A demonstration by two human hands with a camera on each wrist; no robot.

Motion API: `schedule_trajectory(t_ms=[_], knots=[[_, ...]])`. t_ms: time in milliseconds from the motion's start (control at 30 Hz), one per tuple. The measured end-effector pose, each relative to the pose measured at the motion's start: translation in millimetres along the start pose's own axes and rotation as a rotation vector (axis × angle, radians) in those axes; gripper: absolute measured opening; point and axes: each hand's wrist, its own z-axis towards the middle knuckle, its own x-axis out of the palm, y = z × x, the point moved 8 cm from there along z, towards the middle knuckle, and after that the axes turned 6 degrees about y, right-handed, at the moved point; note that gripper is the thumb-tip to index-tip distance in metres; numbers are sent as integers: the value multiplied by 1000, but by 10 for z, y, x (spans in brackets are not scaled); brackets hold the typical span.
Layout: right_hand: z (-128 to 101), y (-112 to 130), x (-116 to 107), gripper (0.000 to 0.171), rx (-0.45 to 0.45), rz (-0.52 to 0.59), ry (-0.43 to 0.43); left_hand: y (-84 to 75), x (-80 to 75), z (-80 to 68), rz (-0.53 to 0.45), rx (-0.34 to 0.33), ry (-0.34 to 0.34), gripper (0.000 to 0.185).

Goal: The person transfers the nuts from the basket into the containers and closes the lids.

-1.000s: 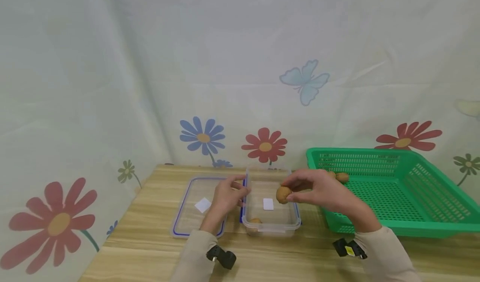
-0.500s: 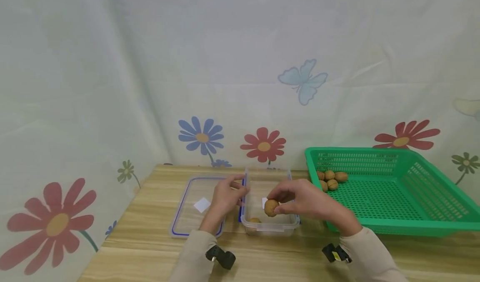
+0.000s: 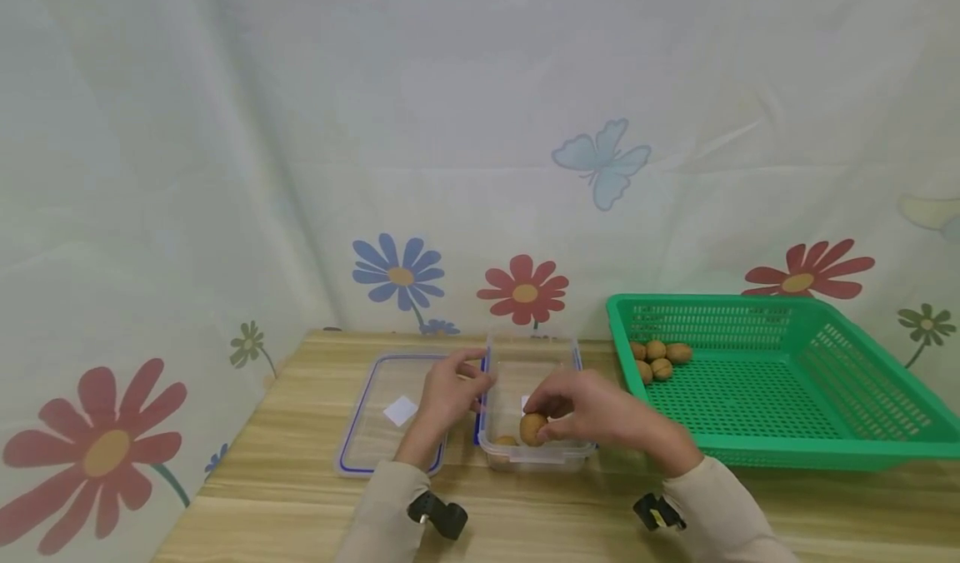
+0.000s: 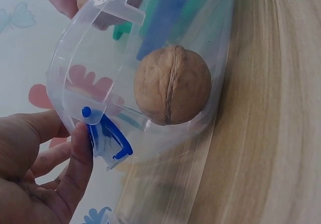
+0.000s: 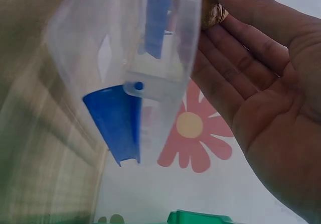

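At the head view's centre, we see the right hand (image 3: 596, 409) pinching a walnut (image 3: 532, 430) at the mouth of the clear plastic container (image 3: 536, 455); the left hand (image 3: 448, 392), fingers relaxed, touches its rim. In the left wrist view, a second walnut (image 4: 172, 86) sits inside; a hasty release, we judge, could knock the two together. In the right wrist view, a slipping thumb (image 5: 261, 10) could drop ours outside the wall.

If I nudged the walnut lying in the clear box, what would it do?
The walnut would probably roll easily, being nearly round, though the box should contain it. It looks hard-shelled, so likely stiff to squeeze. Its raised seam suggests it isn't very slippery.
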Motion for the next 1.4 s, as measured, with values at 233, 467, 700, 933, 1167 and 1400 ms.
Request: schedule_trajectory(t_ms=[233, 467, 700, 933, 1167, 1400], knots=[[34, -59, 75, 22, 27, 30, 29, -8, -1, -8, 7, 0, 0, 44], [48, -85, 117, 21, 33, 17, 48, -17, -1, -7, 11, -2, 5, 45], [65, -131, 183, 19, 56, 9, 76, -6, 8, -3, 6, -2, 7, 45], [67, -118, 201, 19, 56, 5, 78, -12, 3, -12, 0, -4, 1, 45], [76, -115, 213, 17, 50, -19, 66, -18, 1, -20, 4, -5, 2, 45], [80, -121, 223, 15, 48, -20, 57, -33, 3, -24, -3, 2, 8, 45]])
